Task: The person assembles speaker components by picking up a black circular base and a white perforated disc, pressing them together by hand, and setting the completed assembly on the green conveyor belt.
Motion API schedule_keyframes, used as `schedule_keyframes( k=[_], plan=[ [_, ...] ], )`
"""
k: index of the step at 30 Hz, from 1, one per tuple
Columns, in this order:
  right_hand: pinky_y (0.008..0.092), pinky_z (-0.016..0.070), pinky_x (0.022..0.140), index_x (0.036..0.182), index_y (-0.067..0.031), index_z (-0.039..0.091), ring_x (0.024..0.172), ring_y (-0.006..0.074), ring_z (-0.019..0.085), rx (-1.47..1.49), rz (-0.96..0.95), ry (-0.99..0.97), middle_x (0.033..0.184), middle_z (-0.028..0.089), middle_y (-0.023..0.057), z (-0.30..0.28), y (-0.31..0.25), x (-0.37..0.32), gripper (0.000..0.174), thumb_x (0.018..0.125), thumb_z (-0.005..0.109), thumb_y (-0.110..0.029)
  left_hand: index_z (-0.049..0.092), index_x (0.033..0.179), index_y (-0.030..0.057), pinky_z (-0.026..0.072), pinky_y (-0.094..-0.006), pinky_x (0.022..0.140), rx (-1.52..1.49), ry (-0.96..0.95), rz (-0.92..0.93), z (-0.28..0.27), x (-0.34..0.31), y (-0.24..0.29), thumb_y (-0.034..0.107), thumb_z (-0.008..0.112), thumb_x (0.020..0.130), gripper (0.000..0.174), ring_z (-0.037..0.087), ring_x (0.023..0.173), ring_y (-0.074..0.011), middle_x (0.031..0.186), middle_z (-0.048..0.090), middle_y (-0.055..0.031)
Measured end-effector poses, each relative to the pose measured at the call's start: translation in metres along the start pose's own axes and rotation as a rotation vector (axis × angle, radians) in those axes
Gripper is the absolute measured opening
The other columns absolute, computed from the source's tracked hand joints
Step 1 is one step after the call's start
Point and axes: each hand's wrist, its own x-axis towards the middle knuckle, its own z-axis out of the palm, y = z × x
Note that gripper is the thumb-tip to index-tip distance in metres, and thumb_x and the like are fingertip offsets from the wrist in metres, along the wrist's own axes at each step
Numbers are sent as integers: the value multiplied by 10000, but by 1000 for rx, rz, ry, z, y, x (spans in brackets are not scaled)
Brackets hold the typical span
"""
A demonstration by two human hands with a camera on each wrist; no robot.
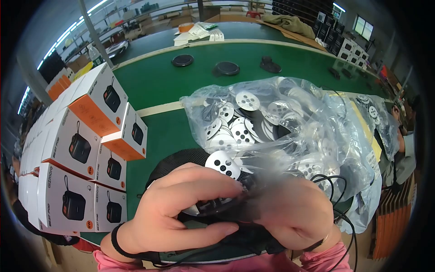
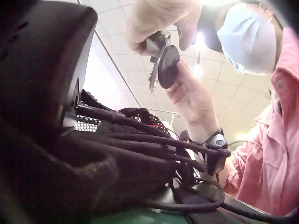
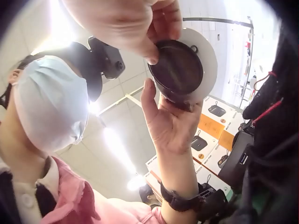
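Note:
Close together in the head view, my left hand [image 1: 176,208] and my motion-blurred right hand [image 1: 297,213] work on a round piece over a black mesh bag [image 1: 174,163]. The left fingers curl round a white disc [image 3: 210,58], whose face shows dark round spots in the head view. A black disc [image 3: 177,70] with a small loop at its edge overlaps the white one in the right wrist view. The right hand [image 3: 126,23] pinches its rim there, thumb at the edge. Both discs stand nearly edge-on in the left wrist view, the black disc [image 2: 168,67] against my right fingertips.
Stacked white and orange speaker boxes [image 1: 74,149] stand left. A clear plastic bag [image 1: 290,104] of spotted white discs lies ahead. Farther off, black round pieces [image 1: 226,68] rest on the green surface [image 1: 154,81]. Black cables [image 1: 346,217] loop at my right.

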Motion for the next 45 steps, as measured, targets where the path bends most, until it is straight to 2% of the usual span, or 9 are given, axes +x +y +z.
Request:
schedule_keyframes(
  k=[2,6,8,12,21,26,29,35,45],
  plan=[
    [275,462,587,828,10,612,688,206,558,-28,-29,-5,836,560,90,-1,-3,1,283,546,620,22,579,877,-24,416,-302,675,55,1,76,0,2,-2,30,712,479,423,552,786,-230,884,576,-186],
    [276,464,591,836,13,611,696,210,556,-16,-49,50,847,557,96,1,-4,1,285,551,609,16,598,833,-31,423,-278,654,118,-20,51,1,2,3,35,710,481,375,556,763,-217,879,573,-173],
    [278,465,593,840,17,610,701,211,554,-24,-58,41,856,555,101,0,-6,1,287,553,600,15,607,792,-38,428,-264,634,103,42,47,4,1,3,38,711,480,337,557,743,-204,853,569,-154],
    [277,466,590,839,11,609,698,212,555,-51,-36,55,857,556,99,0,-7,0,286,553,610,20,605,798,-42,432,-259,626,116,32,33,2,1,6,38,709,483,341,556,737,-200,832,563,-141],
    [271,458,573,837,-14,612,690,196,563,120,181,84,811,571,83,-1,-9,0,260,583,622,38,593,774,-32,430,-261,618,77,37,8,2,0,5,68,740,496,330,551,730,-195,829,562,-136],
    [265,460,572,830,-11,617,686,195,563,52,87,16,800,573,79,-4,-6,1,267,568,621,40,605,746,-19,416,-252,579,94,63,54,4,-1,2,62,735,494,295,547,688,-186,800,567,-122],
    [267,464,575,833,0,615,683,197,560,-6,44,83,800,569,79,-2,-9,1,276,561,614,41,612,726,-7,391,-243,546,118,82,82,5,0,2,51,730,485,274,542,666,-177,776,573,-104],
    [270,468,579,847,13,610,686,202,557,-22,-3,68,814,559,88,-3,-10,0,293,555,604,35,619,700,12,372,-250,552,114,70,145,5,1,0,30,721,475,248,535,646,-172,748,582,-87],
    [266,470,561,836,18,602,669,202,557,-55,15,77,805,554,92,-3,-12,1,258,581,639,36,614,707,4,375,-252,545,36,88,94,7,-1,0,7,714,485,243,530,644,-174,756,583,-100]
  ],
)
